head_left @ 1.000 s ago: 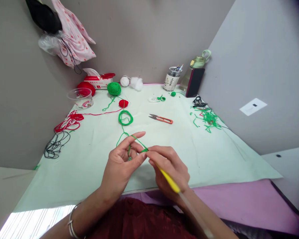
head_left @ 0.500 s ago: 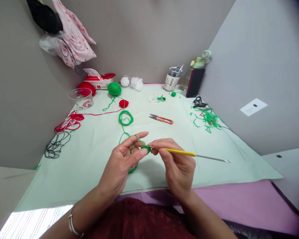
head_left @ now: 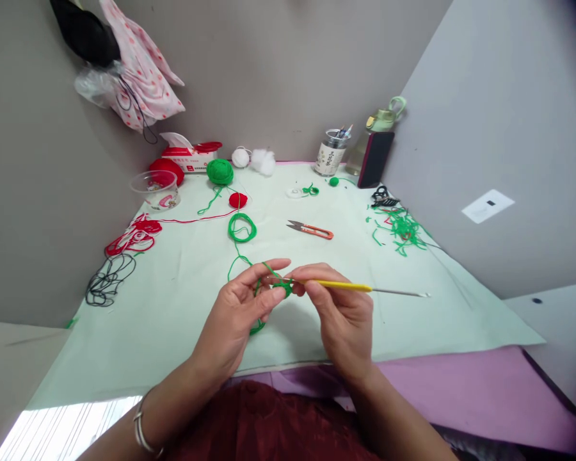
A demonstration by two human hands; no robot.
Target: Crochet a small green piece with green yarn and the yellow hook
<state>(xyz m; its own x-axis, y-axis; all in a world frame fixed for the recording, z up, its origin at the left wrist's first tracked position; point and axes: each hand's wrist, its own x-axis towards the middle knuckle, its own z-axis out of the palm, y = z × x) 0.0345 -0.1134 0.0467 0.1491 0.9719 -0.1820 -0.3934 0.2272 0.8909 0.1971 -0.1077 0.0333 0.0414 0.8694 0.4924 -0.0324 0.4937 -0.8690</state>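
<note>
Between thumb and fingers, my left hand [head_left: 242, 304] pinches a small green crochet piece [head_left: 282, 289]. Green yarn passes over its raised index finger and trails to a loose green coil [head_left: 242, 228] on the table. My right hand [head_left: 343, 314] grips a yellow-handled crochet hook [head_left: 343, 285] like a pencil. The hook's thin front end meets the crochet piece, while its other metal end points out to the right. More green yarn [head_left: 258, 328] hangs below my left hand. Beyond the hands lie orange thread snips [head_left: 312, 230].
Green [head_left: 219, 171] and red [head_left: 238, 200] yarn balls sit at the back left, near a clear plastic tub [head_left: 156, 190] and a tissue box [head_left: 189, 159]. At right are green yarn scraps [head_left: 406, 232], a phone [head_left: 377, 160], a bottle [head_left: 384, 120] and a pen jar [head_left: 332, 153].
The hook's right end has swung up and slightly left, so the hook lies more level. My right hand has shifted a little left; my left hand keeps its hold on the crochet piece.
</note>
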